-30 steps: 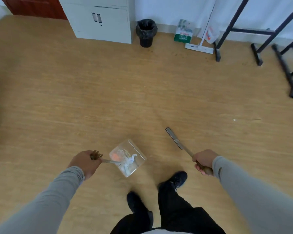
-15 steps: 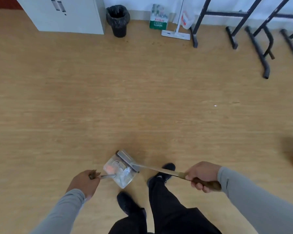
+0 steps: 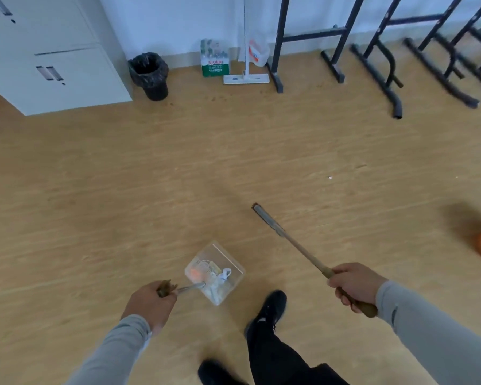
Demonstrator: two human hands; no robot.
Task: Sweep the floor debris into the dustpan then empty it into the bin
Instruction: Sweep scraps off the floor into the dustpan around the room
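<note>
Wooden floor spreads beneath us; our left hand clenches the clear dustpan holding debris, our right hand clenches the brush; the bin stands by the far wall.

My clear dustpan holds pale scraps; my brush angles right of it; the black-lined bin stands far beyond it.

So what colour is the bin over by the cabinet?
Black: the bin has a crinkled black liner, seen in the head view.
</note>
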